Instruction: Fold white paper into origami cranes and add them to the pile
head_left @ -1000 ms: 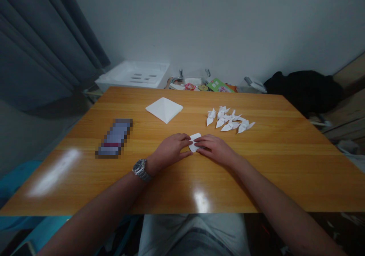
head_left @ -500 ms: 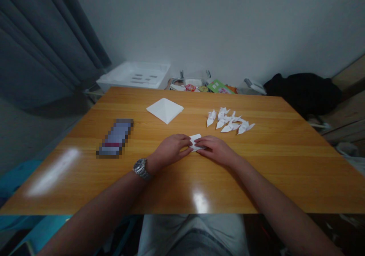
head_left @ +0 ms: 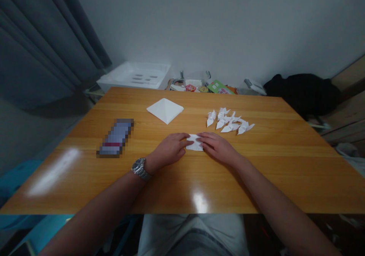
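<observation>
A small piece of folded white paper (head_left: 195, 143) lies near the middle of the table (head_left: 285, 153), well in from every edge, and both of the person's hands are on it. The left hand (head_left: 171, 148) has its fingertips and thumb at the paper's left edge; the right hand (head_left: 218, 146) lays its slightly spread fingers over the right edge. From where I stand I cannot tell whether either hand pinches the sheet or only presses it down. The paper's middle shows between them. Bare wood runs from the hands to the near edge, giving the wrists room, and a broad stretch opens to the right of the right forearm. Beyond the hands, a little to the right, sit several paper birds (head_left: 228, 120), crowded together, some touching. Beyond and to the left lies a larger white diamond of paper (head_left: 165, 111), well apart from the birds and short of the far edge. A phone (head_left: 115, 138), blurred out, rests near the left edge. The left wrist wears a metal watch (head_left: 139, 167). Past the far edge stands a white tray (head_left: 148, 69).
</observation>
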`<state>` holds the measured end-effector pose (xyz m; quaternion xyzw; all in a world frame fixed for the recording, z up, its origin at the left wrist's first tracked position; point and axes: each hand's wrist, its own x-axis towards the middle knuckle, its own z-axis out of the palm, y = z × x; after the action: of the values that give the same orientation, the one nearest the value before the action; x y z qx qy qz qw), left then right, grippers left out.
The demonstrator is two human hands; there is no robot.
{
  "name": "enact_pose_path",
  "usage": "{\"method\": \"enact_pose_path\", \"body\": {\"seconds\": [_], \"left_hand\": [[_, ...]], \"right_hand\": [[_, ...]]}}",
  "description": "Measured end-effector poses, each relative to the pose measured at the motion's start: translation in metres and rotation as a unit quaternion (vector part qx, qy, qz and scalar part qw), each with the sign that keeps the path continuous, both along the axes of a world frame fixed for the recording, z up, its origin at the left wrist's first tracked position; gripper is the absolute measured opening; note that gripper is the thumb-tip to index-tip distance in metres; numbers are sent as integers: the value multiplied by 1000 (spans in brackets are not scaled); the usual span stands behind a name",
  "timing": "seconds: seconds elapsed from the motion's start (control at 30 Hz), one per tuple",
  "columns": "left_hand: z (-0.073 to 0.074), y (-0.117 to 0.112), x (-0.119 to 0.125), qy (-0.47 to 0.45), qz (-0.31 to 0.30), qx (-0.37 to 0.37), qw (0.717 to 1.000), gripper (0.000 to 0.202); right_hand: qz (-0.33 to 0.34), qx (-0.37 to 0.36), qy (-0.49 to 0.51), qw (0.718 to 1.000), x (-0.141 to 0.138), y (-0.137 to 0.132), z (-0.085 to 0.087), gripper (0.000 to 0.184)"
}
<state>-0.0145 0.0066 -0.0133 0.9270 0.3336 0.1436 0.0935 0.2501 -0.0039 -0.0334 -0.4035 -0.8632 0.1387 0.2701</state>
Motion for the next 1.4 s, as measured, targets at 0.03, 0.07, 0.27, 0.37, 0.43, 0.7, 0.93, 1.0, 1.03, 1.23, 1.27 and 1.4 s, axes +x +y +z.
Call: {"method": "enact_pose_path", "body": {"seconds": [0.03,0.07,0.27,0.37,0.43,0.7,0.93,1.0,1.03,1.23,1.27,1.4], "left_hand": [[1,0,0,4,3,1,1000,44],[2,-1,1,7,8,2,1000,42],[3,-3,4,1,46,8,999,48],[0,-4,5,8,53,21,998,56],[-1,-3,5,13,58,26,998,53],[-8,0,6,-3,49,12,999,43],[-6,-2,9,-24,33,0,999,41],[-8,-2,9,-28,28,1,999,42],[-9,-2,9,-31,26,2,999,42],[-9,-2,8,-36,16,-3,999,43],[-8,-3,8,-36,15,-6,999,43],[-7,-3,8,-31,16,-13,999,45]], "right_hand": [[2,-3,-5,1000,0,0,0,32],[7,-7,-9,1000,0,0,2,31],[48,-14,-20,999,-5,-5,12,27],[66,-7,-26,997,-7,-7,12,25],[70,-5,-28,997,-8,-7,11,24],[68,-32,16,997,-10,-7,9,26],[40,-36,45,998,-8,-3,3,23],[39,-41,48,997,-8,-3,2,22],[38,-44,47,997,-9,-3,3,21],[36,-71,62,995,-8,-3,6,18],[35,-77,66,994,-8,-3,7,18],[36,-109,87,990,-7,-3,10,16]]}}
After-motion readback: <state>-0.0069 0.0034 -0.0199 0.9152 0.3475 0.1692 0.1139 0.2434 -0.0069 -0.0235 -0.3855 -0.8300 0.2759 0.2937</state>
